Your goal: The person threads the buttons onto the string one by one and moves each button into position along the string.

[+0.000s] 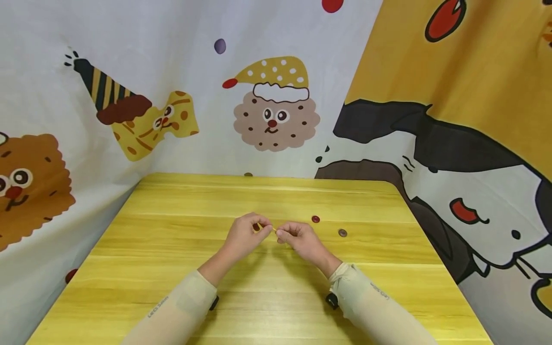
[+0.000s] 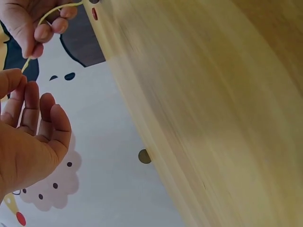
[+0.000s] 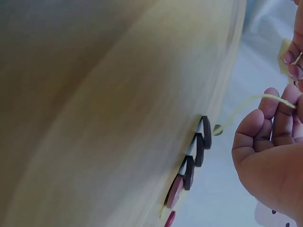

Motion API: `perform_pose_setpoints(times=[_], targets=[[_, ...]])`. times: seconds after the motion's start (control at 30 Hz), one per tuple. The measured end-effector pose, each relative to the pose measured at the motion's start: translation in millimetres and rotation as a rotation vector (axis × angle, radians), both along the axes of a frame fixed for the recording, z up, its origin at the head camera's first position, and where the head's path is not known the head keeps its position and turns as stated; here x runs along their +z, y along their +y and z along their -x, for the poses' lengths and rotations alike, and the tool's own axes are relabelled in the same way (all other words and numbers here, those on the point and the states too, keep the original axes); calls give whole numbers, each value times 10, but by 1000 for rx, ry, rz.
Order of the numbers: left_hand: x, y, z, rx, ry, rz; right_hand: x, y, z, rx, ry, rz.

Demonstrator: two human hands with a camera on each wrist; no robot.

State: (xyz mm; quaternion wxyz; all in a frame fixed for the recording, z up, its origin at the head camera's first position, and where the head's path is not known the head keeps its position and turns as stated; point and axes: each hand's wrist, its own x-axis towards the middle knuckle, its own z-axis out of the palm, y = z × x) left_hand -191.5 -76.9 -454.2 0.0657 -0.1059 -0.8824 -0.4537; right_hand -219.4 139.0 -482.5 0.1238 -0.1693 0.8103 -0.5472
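My left hand (image 1: 246, 235) and right hand (image 1: 304, 242) nearly meet above the middle of the table, each pinching a thin yellow string (image 2: 49, 15). A short piece of string runs between the fingertips. In the right wrist view, more string curves from my right hand to a row of dark buttons (image 3: 189, 172) and a reddish button (image 3: 175, 191); whether it passes through them all I cannot tell. In the head view, a red button (image 1: 316, 219) and a grey-brown button (image 1: 342, 233) lie beyond my right hand. A reddish-brown spot shows inside the left finger gap, its support unclear.
The wooden table (image 1: 172, 268) has light yellow planks. Behind it hangs a white curtain (image 1: 189, 52) with cartoon prints, partly yellow on the right. Both forearms wear pale sleeves, with a dark object under each wrist.
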Motion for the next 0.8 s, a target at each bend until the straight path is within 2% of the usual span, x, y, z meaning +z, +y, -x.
perform_pose_setpoints(times=[0.1, 0.2, 0.3, 0.4, 0.47, 0.5, 0.57, 0.63, 0.8], targets=[[-14, -4, 36, -2, -2, 24, -9, 66, -7, -11, 6, -27], [-36, -2, 131, -20, 18, 150, -16, 144, -17, -19, 23, -68], [-73, 43, 298, -76, 89, 425, -31, 225, -31, -21, 63, -123], [-139, 219, 525, -187, 170, 732, -49, 361, -59, -31, 102, -184], [-189, 357, 641, -271, 193, 877, -63, 441, -89, -32, 112, -218], [-211, 427, 682, -312, 186, 922, -69, 476, -106, -31, 112, -233], [-248, 568, 734, -386, 172, 973, -74, 539, -140, -24, 100, -253], [-270, 707, 763, -442, 164, 976, -65, 592, -167, -11, 91, -270], [-262, 1014, 814, -497, 204, 980, -18, 710, -185, 27, 99, -286]])
